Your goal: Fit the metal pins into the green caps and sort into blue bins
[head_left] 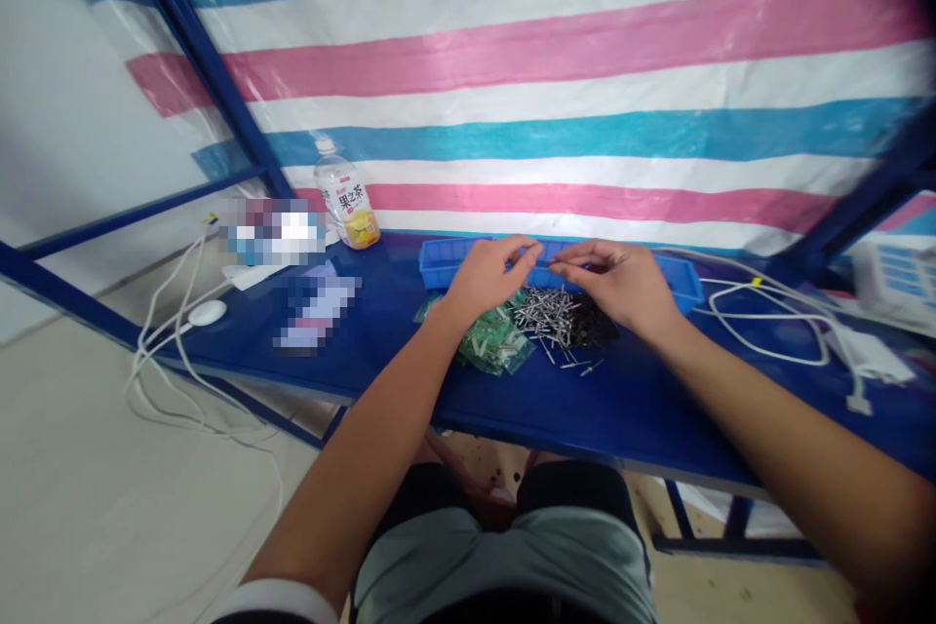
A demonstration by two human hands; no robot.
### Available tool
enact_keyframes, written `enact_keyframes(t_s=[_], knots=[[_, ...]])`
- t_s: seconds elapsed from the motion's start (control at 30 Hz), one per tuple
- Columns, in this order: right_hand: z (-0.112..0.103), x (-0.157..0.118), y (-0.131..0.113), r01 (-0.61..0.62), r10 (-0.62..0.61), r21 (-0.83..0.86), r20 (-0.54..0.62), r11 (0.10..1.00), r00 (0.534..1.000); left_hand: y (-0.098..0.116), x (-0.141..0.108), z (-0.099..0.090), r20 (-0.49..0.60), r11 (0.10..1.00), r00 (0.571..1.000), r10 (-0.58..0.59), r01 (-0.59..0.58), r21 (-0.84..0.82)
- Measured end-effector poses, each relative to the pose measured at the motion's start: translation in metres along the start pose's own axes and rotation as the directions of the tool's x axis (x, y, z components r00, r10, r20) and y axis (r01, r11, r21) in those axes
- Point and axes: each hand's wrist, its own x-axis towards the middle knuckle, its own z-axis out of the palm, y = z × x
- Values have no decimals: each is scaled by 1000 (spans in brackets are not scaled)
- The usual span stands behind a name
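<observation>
My left hand (491, 273) is closed in a pinch above the blue plastic tray (439, 258); whatever it may hold is too small to make out. Close to its right, my right hand (618, 281) also pinches, thumb against fingertips, over the same tray. What lies between those fingertips is not clear. In front of the tray is a heap of silver pop rivets (545, 315). Small green plastic packets (493, 343) lie to its left, partly under my left wrist. A pile of small black pieces (594, 322) sits on its right, partly hidden by my right hand.
A drink bottle (347, 195) stands at the back left of the blue table (395, 351). White cables (775, 312) and a white power strip (874, 358) lie on the right. More cables (172, 336) hang off the left edge. A striped plastic sheet (512, 58) covers the back.
</observation>
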Motion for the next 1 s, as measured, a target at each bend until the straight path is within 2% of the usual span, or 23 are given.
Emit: enact_keyframes(t_s=[0.13, 0.3, 0.47, 0.6, 0.7, 0.8, 1.0], knots=[[0, -1, 0, 6, -7, 122, 6, 993, 1000, 2, -3, 5, 119, 991, 992, -31, 46, -127], [0, -6, -5, 122, -122, 0, -42, 993, 992, -2, -1, 16, 179, 925, 982, -60, 123, -360], [1, -10, -11, 240, -241, -108, 9, 965, 971, -8, 5, 20, 144, 870, 982, -121, 175, -462], [3, -13, -14, 223, -219, -88, 59, 971, 974, -15, 8, 18, 71, 849, 979, -192, 202, -489], [6, -12, -13, 191, -191, -2, -9, 982, 981, -18, 7, 17, 7, 832, 981, -196, 170, -528], [7, -10, -8, 192, -189, 17, -86, 981, 978, -16, 6, 16, -3, 824, 985, -171, 141, -549], [5, -5, -5, 166, -163, 20, -119, 986, 979, -11, 6, 15, 4, 836, 982, -191, 165, -523]])
